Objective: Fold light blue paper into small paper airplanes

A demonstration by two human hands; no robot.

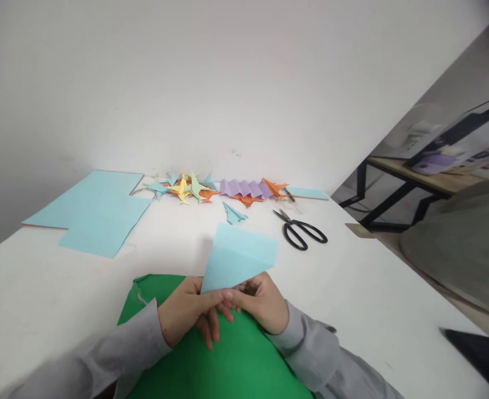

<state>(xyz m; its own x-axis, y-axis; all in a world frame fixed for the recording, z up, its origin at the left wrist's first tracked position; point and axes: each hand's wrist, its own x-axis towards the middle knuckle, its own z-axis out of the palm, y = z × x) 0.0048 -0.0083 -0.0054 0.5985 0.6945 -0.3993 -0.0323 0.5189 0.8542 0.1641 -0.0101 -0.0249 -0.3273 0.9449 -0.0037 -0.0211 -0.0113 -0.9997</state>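
Note:
A light blue sheet of paper (240,255) is held up over the green surface (244,354), tilted, with a faint crease across it. My left hand (192,310) grips its lower left edge between thumb and fingers. Along the lower edge, my right hand (263,305) pinches the same sheet, and the two thumbs nearly meet. Some fingers of both hands are hidden behind the paper or each other. Beyond the sheet lies a small folded blue paper piece (234,214). Black-handled scissors (300,230) rest to the right with blades slightly apart.
Blue sheets (98,213) lie at the left of the white table (32,310). Along the wall sit several folded paper shapes (184,188), a pleated purple paper (244,189) and another blue sheet (309,193). A wooden desk (411,174) stands beyond at the right.

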